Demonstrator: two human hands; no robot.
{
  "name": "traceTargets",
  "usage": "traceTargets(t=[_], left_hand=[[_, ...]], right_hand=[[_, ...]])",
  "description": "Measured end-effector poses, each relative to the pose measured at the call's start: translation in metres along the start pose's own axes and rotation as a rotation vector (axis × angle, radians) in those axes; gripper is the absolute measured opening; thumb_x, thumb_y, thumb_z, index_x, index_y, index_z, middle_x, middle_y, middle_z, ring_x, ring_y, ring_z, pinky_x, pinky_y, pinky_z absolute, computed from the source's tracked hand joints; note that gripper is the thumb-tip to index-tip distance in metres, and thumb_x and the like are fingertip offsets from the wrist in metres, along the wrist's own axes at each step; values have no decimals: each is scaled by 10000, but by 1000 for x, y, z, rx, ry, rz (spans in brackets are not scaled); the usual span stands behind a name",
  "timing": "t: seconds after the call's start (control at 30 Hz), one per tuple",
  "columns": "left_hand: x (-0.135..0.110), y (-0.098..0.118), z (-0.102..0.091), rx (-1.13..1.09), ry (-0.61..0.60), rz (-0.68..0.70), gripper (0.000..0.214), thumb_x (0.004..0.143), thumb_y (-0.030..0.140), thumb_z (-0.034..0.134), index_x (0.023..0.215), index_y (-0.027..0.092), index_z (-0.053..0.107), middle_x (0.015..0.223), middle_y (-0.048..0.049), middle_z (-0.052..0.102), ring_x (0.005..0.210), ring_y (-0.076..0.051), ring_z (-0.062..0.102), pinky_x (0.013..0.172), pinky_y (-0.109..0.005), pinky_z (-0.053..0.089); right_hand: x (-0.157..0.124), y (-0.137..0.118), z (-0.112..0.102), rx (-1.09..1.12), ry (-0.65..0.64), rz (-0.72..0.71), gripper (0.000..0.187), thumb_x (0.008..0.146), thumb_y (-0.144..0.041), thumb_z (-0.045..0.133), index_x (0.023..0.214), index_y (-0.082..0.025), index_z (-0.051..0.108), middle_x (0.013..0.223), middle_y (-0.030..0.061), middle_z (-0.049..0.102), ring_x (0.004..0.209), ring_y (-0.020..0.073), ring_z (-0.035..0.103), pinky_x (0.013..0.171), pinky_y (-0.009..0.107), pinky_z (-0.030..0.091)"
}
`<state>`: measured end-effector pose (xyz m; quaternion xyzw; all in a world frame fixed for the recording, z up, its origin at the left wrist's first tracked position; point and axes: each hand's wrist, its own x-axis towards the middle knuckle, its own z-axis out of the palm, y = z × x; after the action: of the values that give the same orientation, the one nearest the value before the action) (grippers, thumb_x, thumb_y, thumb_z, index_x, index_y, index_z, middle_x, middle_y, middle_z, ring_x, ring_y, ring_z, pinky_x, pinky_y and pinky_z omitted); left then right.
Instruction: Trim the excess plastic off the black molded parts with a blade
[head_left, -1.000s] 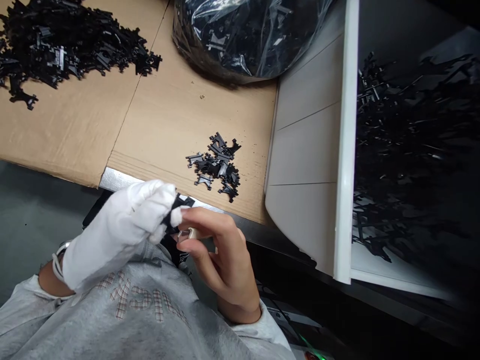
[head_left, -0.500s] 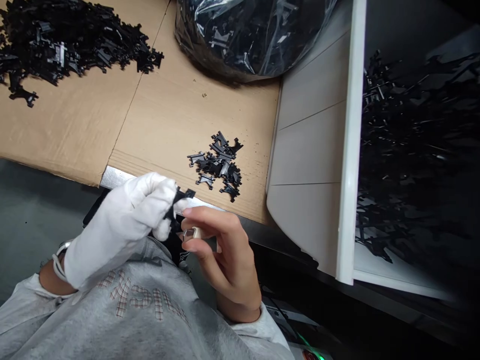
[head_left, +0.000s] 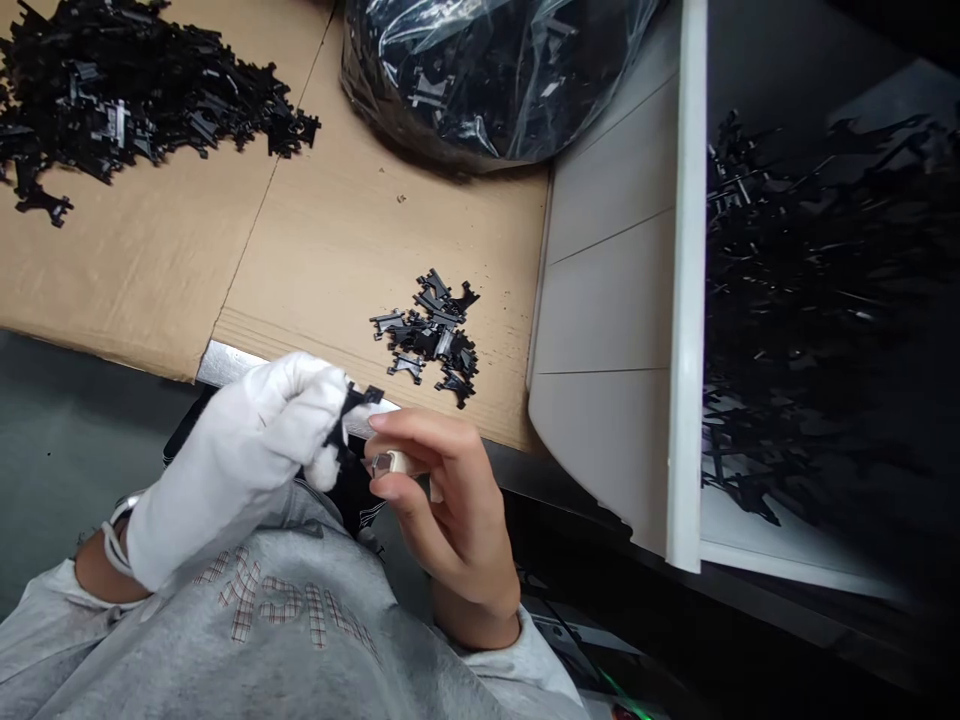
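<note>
In the head view, my left hand (head_left: 247, 430), in a white glove, is closed on a small black plastic part (head_left: 366, 397) with forked ends. Its fingers cover much of the part. My bare right hand (head_left: 469, 505) faces it from the right, curled round a small cream-coloured tool (head_left: 397, 462) with a short metal end. Most of that tool is hidden in the palm. A narrow gap separates the thumb and index tip from the black part. Both hands are over the table's front edge, just below a small heap of similar black parts (head_left: 435, 335).
A large pile of black parts (head_left: 150, 100) spreads over the cardboard-covered table (head_left: 300, 260) at the upper left. A clear plastic bag of parts (head_left: 495, 90) stands at the back. On the right, a pale bin wall (head_left: 611, 300) rises beside more black pieces (head_left: 810, 300).
My right hand has drawn slightly away from the black part, and the gap between them is wider. My left hand keeps its hold. The whole view has shifted a little.
</note>
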<state>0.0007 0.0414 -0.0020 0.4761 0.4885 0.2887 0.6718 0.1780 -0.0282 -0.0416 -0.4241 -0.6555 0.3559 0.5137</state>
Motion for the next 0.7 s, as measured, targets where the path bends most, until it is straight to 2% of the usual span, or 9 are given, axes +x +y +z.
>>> traceTargets(t=[0.07, 0.17, 0.37, 0.43, 0.57, 0.7], left_hand=[[0, -2, 2, -18, -1, -3, 242, 901, 292, 644, 682, 245, 552, 542, 32, 626, 471, -137, 624, 513, -230, 569], [-2, -5, 3, -34, 2, -22, 233, 952, 318, 647, 738, 234, 609, 560, 25, 644, 484, -139, 626, 514, -234, 561], [-4, -5, 2, -10, -24, -2, 293, 966, 348, 638, 698, 233, 607, 548, 21, 647, 484, -134, 628, 527, -226, 574], [-2, -3, 2, 16, -26, -3, 294, 976, 354, 613, 707, 236, 614, 541, 24, 652, 478, -132, 631, 523, -218, 577], [-1, 1, 5, 27, 22, 15, 285, 920, 331, 634, 659, 250, 552, 510, 50, 642, 449, -104, 617, 495, -165, 555], [0, 3, 7, -41, 75, 16, 199, 855, 274, 666, 672, 243, 593, 514, 79, 657, 457, -70, 629, 511, -102, 536]], right_hand=[[0, -1, 1, -18, -17, -6, 354, 1125, -285, 677, 1472, -320, 617, 963, -6, 764, 757, 160, 734, 703, 254, 616], [0, -2, 1, -33, -26, 6, 332, 1129, -312, 672, 1456, -326, 618, 969, -8, 773, 755, 166, 743, 723, 270, 631], [2, 0, -1, -62, 2, 15, 302, 1130, -311, 674, 1429, -329, 630, 1107, 18, 818, 895, 174, 802, 767, 261, 640], [1, 0, -2, -71, 26, 38, 290, 1140, -334, 656, 1429, -340, 633, 1096, 12, 815, 876, 170, 800, 750, 261, 638], [-1, -5, -3, -80, 43, 88, 278, 1160, -374, 612, 1433, -331, 636, 954, -17, 783, 701, 153, 736, 709, 279, 636], [-2, -11, -2, -123, 9, 97, 255, 1160, -395, 605, 1398, -311, 644, 997, 8, 810, 794, 179, 782, 763, 307, 659]])
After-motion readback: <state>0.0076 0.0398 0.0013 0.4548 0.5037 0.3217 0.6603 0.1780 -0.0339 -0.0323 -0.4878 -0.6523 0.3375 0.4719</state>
